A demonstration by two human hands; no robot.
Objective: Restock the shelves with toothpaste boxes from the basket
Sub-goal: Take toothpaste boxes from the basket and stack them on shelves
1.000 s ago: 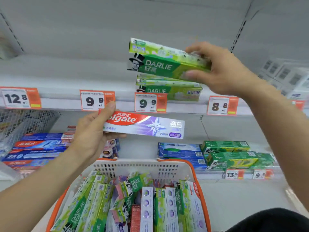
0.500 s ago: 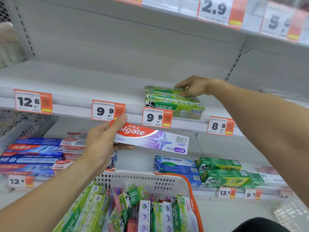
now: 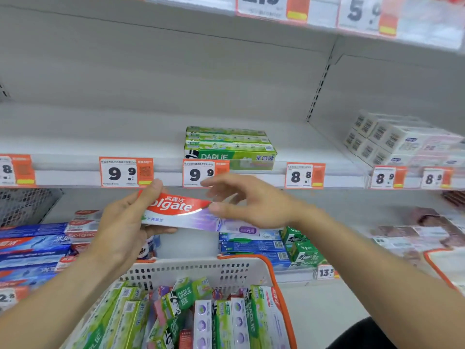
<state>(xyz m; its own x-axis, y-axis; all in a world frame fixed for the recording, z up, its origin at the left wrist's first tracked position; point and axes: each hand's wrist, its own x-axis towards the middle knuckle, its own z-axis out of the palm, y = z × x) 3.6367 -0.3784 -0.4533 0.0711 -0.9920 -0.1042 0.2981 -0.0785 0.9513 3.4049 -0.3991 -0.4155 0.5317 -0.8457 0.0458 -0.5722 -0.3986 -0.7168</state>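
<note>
Head view: your left hand [image 3: 120, 227] grips the Colgate box [image 3: 181, 212]; your right hand [image 3: 251, 205], fingers apparently loose, reaches for it. Next, shelve it on the shelf [image 3: 75, 144].

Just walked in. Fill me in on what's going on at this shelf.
A person is restocking toothpaste from a white basket with an orange rim, packed with boxes. The left hand grips a Colgate box by its left end, level, below the shelf edge. The right hand is at the box's other end, fingers spread, with no clear grip on it. On the shelf above, a stack of green Darlie boxes sits behind a 9.9 price tag.
</note>
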